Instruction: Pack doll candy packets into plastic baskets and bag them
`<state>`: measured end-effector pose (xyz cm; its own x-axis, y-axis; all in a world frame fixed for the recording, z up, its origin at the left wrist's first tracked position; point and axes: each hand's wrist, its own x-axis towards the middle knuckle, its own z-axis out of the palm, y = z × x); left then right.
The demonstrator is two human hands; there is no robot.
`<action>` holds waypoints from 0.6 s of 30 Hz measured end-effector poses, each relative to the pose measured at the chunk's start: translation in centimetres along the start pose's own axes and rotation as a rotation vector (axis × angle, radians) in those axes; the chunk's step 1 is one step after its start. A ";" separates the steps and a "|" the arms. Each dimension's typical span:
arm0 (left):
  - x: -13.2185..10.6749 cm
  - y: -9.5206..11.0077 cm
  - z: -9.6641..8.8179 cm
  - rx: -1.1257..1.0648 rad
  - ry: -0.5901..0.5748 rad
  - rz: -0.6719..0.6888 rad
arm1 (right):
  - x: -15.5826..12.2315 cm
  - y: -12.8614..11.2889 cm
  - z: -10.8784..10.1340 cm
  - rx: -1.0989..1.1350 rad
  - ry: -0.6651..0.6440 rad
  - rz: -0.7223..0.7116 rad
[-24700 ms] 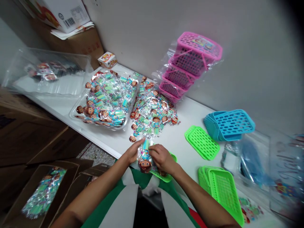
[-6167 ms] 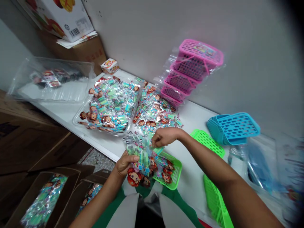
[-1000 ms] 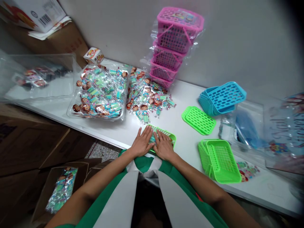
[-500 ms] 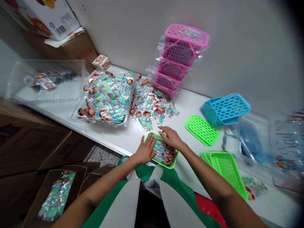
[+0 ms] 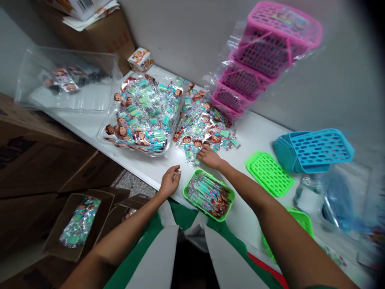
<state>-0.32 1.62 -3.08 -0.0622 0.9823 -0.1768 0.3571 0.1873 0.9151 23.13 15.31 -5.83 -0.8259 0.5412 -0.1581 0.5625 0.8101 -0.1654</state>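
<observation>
In the head view, the right arm [image 5: 264, 208] stretches over the bench [image 5: 257, 135], right hand [image 5: 209, 157] bent down at loose packets [image 5: 206, 120]; whether its fingers grip 1, I cannot tell. The left hand [image 5: 170, 182], fingers loosely parted, is near the filled green basket [image 5: 221, 219].

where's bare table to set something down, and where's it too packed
The widest bare patch of white table is bordered by the pink baskets, blue stack, green lids and loose packets. A narrower one lies between the filled green basket and the right forearm. It is crowded at the loose packets, where the right hand is.
</observation>
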 end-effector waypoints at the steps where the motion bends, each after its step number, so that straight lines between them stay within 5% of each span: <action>1: 0.5 0.2 0.2 -0.070 0.011 -0.060 | -0.4 -0.1 -0.5 0.059 0.019 0.076; 5: 2.8 2.4 1.7 -0.460 0.048 -0.292 | -0.9 -2.6 -2.6 0.536 0.292 0.504; 9: 4.2 4.3 2.9 -0.925 -0.121 -0.420 | 0.2 -5.8 -3.9 0.970 0.292 0.331; 12: 4.0 4.2 2.8 -1.048 -0.097 -0.453 | 1.1 -5.3 -3.4 0.807 0.223 0.225; 18: 3.3 2.3 1.0 -1.002 0.032 -0.661 | 1.2 -0.4 0.3 0.029 0.053 -0.017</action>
<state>1.21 5.25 -1.86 0.0116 0.6913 -0.7225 -0.6354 0.5630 0.5285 21.98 15.58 -6.26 -0.8361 0.5387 -0.1037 0.5482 0.8130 -0.1963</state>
